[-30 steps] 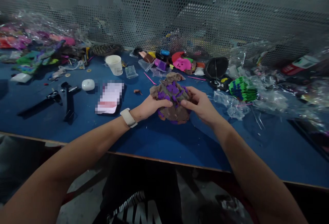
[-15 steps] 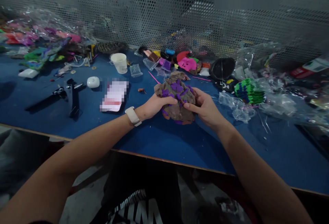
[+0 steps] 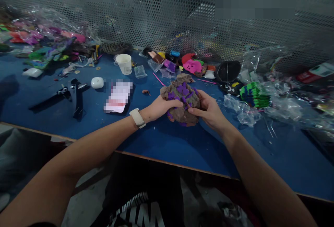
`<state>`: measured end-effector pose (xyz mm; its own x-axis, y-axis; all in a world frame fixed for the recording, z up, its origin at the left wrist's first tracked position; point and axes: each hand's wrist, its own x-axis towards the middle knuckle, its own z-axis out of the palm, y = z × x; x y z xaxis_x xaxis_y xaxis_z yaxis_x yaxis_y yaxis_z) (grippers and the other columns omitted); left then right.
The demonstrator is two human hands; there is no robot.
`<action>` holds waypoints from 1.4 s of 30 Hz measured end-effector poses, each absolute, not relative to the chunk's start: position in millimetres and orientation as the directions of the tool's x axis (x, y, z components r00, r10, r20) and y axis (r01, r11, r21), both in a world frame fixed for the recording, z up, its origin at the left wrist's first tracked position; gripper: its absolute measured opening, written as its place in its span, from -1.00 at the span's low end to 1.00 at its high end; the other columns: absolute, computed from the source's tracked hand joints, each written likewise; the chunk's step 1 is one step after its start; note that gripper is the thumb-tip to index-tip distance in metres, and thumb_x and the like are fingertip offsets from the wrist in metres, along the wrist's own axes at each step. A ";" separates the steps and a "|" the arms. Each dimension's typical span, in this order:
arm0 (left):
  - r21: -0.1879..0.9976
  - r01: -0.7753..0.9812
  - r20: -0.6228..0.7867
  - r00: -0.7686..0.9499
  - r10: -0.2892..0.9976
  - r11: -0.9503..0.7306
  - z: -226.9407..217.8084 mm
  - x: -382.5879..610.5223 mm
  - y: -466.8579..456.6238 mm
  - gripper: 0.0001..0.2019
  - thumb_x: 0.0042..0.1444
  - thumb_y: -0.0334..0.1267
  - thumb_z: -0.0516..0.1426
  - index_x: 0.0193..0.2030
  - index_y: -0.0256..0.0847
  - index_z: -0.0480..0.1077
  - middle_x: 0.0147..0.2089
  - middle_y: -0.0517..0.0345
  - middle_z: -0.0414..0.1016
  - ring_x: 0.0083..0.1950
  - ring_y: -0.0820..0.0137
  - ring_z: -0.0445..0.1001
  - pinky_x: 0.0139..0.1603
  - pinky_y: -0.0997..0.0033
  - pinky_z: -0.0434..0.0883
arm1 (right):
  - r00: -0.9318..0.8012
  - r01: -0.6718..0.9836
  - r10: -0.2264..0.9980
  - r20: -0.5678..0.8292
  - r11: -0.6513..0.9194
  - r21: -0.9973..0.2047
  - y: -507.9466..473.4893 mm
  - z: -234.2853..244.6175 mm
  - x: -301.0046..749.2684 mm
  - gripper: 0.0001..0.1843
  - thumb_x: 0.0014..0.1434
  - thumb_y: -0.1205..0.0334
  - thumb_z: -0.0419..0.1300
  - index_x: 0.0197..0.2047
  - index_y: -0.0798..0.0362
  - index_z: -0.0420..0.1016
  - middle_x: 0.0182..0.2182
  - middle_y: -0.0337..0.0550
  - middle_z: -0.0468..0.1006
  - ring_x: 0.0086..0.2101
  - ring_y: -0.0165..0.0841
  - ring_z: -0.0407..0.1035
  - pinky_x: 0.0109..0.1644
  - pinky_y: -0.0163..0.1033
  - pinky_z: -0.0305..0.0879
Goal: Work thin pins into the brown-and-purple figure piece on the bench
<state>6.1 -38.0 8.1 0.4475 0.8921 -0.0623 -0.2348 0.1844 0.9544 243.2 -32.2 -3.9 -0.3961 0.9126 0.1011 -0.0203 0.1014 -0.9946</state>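
Observation:
Between my two hands, above the blue table (image 3: 167, 147), is a lumpy grey-brown piece of modelling clay (image 3: 182, 117) with purple patches pressed over it. My left hand (image 3: 161, 108) grips its left side, thumb lying across the front and the other fingers hidden behind. On the right edge, my right hand (image 3: 208, 108) holds it too, its thumb pressed on the lower front near the purple bits. A small brown scrap of clay (image 3: 146, 91) lies on the table left of the lump. Pink sticks (image 3: 158, 78) lie just behind it.
Left of my hands are a phone (image 3: 118, 97), a white earbud case (image 3: 97, 82), a black folding stand (image 3: 75, 98) and a paper cup (image 3: 124, 63). Coloured clay packets (image 3: 169, 65) line the back by a perforated metal screen (image 3: 156, 18). Plastic bags (image 3: 281, 105) spread at right.
The view has shifted slightly, so everything sits a little further right. My right thumb has moved slightly on the clay; both hands keep their hold.

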 end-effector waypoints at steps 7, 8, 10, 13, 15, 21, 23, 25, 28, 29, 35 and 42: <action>0.970 -0.211 -0.024 0.416 0.909 0.122 2.4 8.6 -34.5 -0.59 0.12 -0.17 0.44 0.08 -0.22 0.56 -0.10 -0.03 0.73 -0.18 0.20 0.70 -0.19 0.18 0.73 | -0.361 -0.014 0.927 0.098 0.100 -0.995 -32.3 -6.6 240.4 -0.14 -0.01 -0.05 0.75 0.29 -0.21 0.56 0.32 -0.10 0.66 0.37 0.08 0.50 0.47 0.19 0.52; 0.971 -0.216 -0.002 0.408 0.913 0.099 1.6 8.8 -34.1 -0.61 0.12 -0.18 0.43 0.06 -0.22 0.57 -0.08 -0.04 0.73 -0.11 0.18 0.71 -0.09 0.14 0.74 | -0.362 -0.017 0.928 0.093 0.093 -0.995 -32.3 -6.8 240.4 -0.14 -0.01 -0.05 0.75 0.30 -0.20 0.55 0.31 -0.10 0.66 0.36 0.08 0.51 0.46 0.20 0.53; 0.971 -0.228 0.027 0.400 0.916 0.071 0.6 8.7 -33.8 -0.63 0.13 -0.20 0.43 0.06 -0.21 0.57 -0.05 -0.04 0.73 -0.02 0.15 0.72 0.05 0.08 0.74 | -0.361 -0.016 0.929 0.084 0.084 -0.996 -32.5 -6.5 240.3 -0.13 -0.02 -0.05 0.75 0.29 -0.20 0.55 0.30 -0.09 0.67 0.34 0.08 0.53 0.45 0.22 0.54; 0.969 -0.227 0.005 0.421 0.907 0.100 0.2 8.2 -33.9 -0.58 0.14 -0.15 0.44 0.10 -0.19 0.56 -0.03 -0.06 0.73 0.00 0.09 0.73 0.10 -0.06 0.74 | -0.344 -0.012 0.936 0.077 0.077 -0.997 -34.0 -3.8 238.9 -0.14 -0.04 -0.05 0.75 0.27 -0.19 0.55 0.29 -0.08 0.67 0.35 0.09 0.52 0.49 0.25 0.49; 0.968 -0.238 0.024 0.424 0.905 0.086 -0.1 8.7 -33.3 -0.52 0.13 -0.09 0.47 0.15 -0.18 0.57 0.02 -0.08 0.74 0.06 0.03 0.73 0.17 -0.14 0.72 | -0.330 -0.024 0.941 0.077 0.074 -0.997 -35.5 -1.5 237.1 -0.13 -0.05 -0.07 0.76 0.26 -0.20 0.56 0.29 -0.08 0.67 0.35 0.10 0.52 0.50 0.26 0.48; 0.942 -0.330 0.153 0.282 0.947 -0.053 -0.8 5.8 -18.9 -0.41 0.27 0.35 0.34 0.12 -0.14 0.57 0.03 -0.07 0.71 0.28 -0.06 0.64 0.35 -0.12 0.59 | -0.222 -0.031 0.966 0.130 0.127 -0.991 -38.0 0.7 231.7 -0.16 -0.03 -0.14 0.73 0.25 -0.19 0.55 0.26 -0.07 0.68 0.30 0.11 0.56 0.46 0.28 0.52; 0.951 -0.308 0.058 0.226 0.972 0.015 2.0 -1.0 -11.7 -0.31 0.32 0.53 0.18 -0.05 -0.16 0.54 -0.25 -0.02 0.59 0.03 0.00 0.67 0.09 -0.01 0.63 | -0.165 -0.025 0.975 0.146 0.144 -0.989 -37.7 0.3 230.3 -0.18 -0.03 -0.12 0.73 0.22 -0.19 0.56 0.25 -0.08 0.68 0.31 0.11 0.54 0.50 0.29 0.48; 0.960 -0.268 -0.031 0.201 0.979 0.085 6.9 -8.5 -6.6 -0.23 0.32 0.64 0.04 -0.21 -0.14 0.45 -0.48 0.16 0.25 -0.33 0.21 0.50 -0.27 0.21 0.49 | -0.124 -0.040 0.981 0.149 0.145 -0.989 -36.8 0.0 229.1 -0.18 -0.06 -0.10 0.74 0.20 -0.18 0.56 0.23 -0.09 0.69 0.31 0.10 0.54 0.53 0.30 0.45; 0.968 -0.232 -0.043 0.216 0.975 0.094 13.9 -13.2 -6.3 -0.23 0.35 0.65 -0.01 -0.27 -0.11 0.37 -0.51 0.35 -0.10 -0.56 0.46 0.02 -0.49 0.40 0.11 | -0.091 -0.079 0.985 0.143 0.136 -0.988 -35.2 -0.7 227.9 -0.19 -0.07 -0.09 0.75 0.18 -0.17 0.55 0.23 -0.08 0.69 0.31 0.11 0.55 0.50 0.31 0.48; 0.969 -0.228 -0.039 0.222 0.974 0.091 15.0 -12.3 -7.9 -0.26 0.35 0.63 0.04 -0.28 -0.11 0.37 -0.51 0.36 -0.12 -0.56 0.48 -0.04 -0.50 0.42 0.06 | -0.084 -0.086 0.986 0.143 0.136 -0.987 -34.7 -1.1 227.7 -0.18 -0.07 -0.10 0.75 0.18 -0.17 0.55 0.24 -0.06 0.68 0.32 0.11 0.54 0.50 0.31 0.49; 0.985 -0.166 -0.008 0.247 0.969 0.051 3.2 0.0 -13.3 -0.53 0.32 0.19 0.40 -0.26 -0.14 0.40 -0.49 0.27 0.19 -0.51 0.48 0.25 -0.52 0.44 0.15 | -0.083 -0.085 0.983 0.165 0.158 -0.984 -35.0 -4.1 226.6 -0.18 0.03 -0.23 0.69 0.22 -0.17 0.48 0.33 0.02 0.62 0.37 0.12 0.49 0.52 0.33 0.48; 0.968 -0.161 0.185 -0.067 0.980 -0.194 -5.6 -1.5 -3.2 -0.97 0.33 -0.29 0.08 -0.14 -0.06 0.33 -0.33 0.21 0.23 -0.47 0.46 0.12 -0.44 0.38 0.21 | -0.006 -0.026 0.995 0.098 0.098 -0.995 -35.4 -3.8 227.4 -0.05 -0.06 -0.24 0.73 0.25 -0.21 0.40 0.34 0.03 0.59 0.44 0.17 0.40 0.59 0.40 0.39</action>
<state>-1.5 -3.2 -5.6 -0.0667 0.9804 0.1852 -0.1611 -0.1938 0.9677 227.4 -35.4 -3.8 -0.0056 0.9952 0.0981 -0.0257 0.0979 -0.9949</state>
